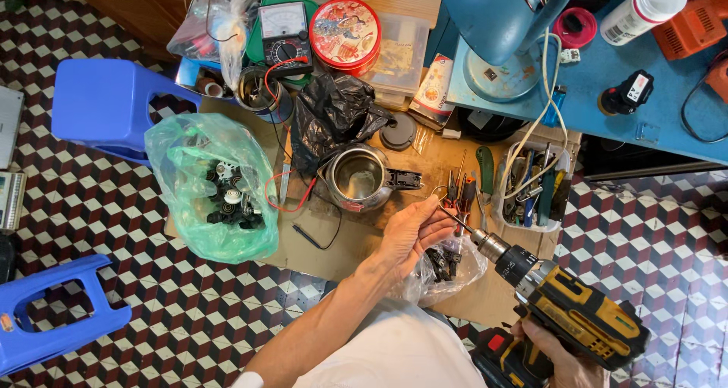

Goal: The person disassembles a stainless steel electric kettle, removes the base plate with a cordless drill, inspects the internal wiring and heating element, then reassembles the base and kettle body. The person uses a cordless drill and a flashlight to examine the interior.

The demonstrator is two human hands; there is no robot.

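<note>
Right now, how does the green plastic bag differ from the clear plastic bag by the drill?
The green plastic bag is tinted and large, lying apart from both hands; the clear plastic bag is see-through and smaller, lying just under the left hand and the drill held by the right hand. Both hold small dark parts.

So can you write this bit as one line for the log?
left hand: fingers pinch thin metal bit at drill tip | right hand: grips yellow-black cordless drill | nearby: open steel kettle, clear bag of small dark parts

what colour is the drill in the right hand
Yellow and black drill, gripped by the right hand; head view shows it.
</note>
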